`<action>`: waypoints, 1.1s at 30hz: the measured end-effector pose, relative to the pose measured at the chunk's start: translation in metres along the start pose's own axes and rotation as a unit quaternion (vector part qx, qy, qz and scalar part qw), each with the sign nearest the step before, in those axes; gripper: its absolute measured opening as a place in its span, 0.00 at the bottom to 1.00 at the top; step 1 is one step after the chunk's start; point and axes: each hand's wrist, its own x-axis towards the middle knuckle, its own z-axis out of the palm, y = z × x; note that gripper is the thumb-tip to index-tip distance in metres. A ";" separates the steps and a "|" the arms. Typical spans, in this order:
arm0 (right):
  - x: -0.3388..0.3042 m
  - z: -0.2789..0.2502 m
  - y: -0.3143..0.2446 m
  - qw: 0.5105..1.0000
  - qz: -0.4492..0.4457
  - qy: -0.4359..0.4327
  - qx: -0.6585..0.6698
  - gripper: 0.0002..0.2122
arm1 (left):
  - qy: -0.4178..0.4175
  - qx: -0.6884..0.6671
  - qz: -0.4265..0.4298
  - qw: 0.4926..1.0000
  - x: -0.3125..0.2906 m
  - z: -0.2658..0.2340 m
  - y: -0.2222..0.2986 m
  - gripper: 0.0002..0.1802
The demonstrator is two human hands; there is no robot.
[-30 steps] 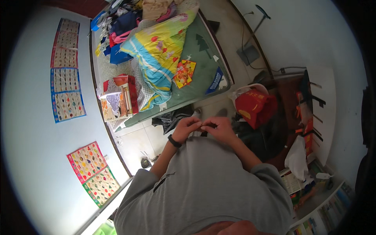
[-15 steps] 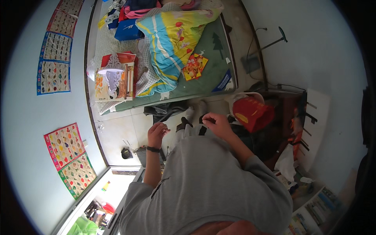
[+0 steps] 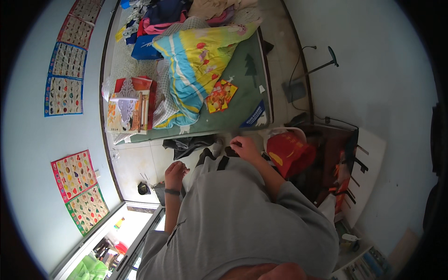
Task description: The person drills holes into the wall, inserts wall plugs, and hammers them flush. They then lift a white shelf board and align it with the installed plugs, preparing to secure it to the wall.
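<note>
My left hand (image 3: 176, 172), with a dark band at the wrist, hangs in front of my body at the left. Its fingers are curled in, and I cannot make out whether anything is in them. Higher and to the right, my right hand (image 3: 245, 147) has its fingers bent together near the thumb; what they hold, if anything, is hidden. Black cloth or a black bag (image 3: 186, 145) lies on the floor beyond my hands. Right of my right forearm is a red bag (image 3: 290, 153) with yellow markings.
Ahead stands a bed with a green mattress (image 3: 235, 122), a yellow and blue quilt (image 3: 186, 77), a blue box (image 3: 145, 48), stacked boxes (image 3: 133, 112) and a red-yellow packet (image 3: 221, 96). A dark chair-like piece (image 3: 322, 161) stands right; a doorway (image 3: 140, 217) opens lower left.
The view has shifted, so the bed's front edge and the red bag sit lower and further left. Both hands stay in front of my body; the left hand's fingers look more curled.
</note>
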 end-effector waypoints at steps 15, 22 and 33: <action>-0.107 -0.086 0.352 0.840 0.511 0.157 0.089 0.02 | 0.088 0.091 0.026 0.992 -0.033 0.032 -0.011 0.09; 0.003 -0.074 0.400 0.914 0.161 -0.039 -0.371 0.07 | 0.168 -0.069 0.008 0.983 -0.065 0.010 -0.035 0.10; 0.166 -0.021 0.199 0.948 0.312 -0.068 -0.002 0.07 | 0.298 -0.243 0.113 0.916 -0.165 -0.036 -0.063 0.15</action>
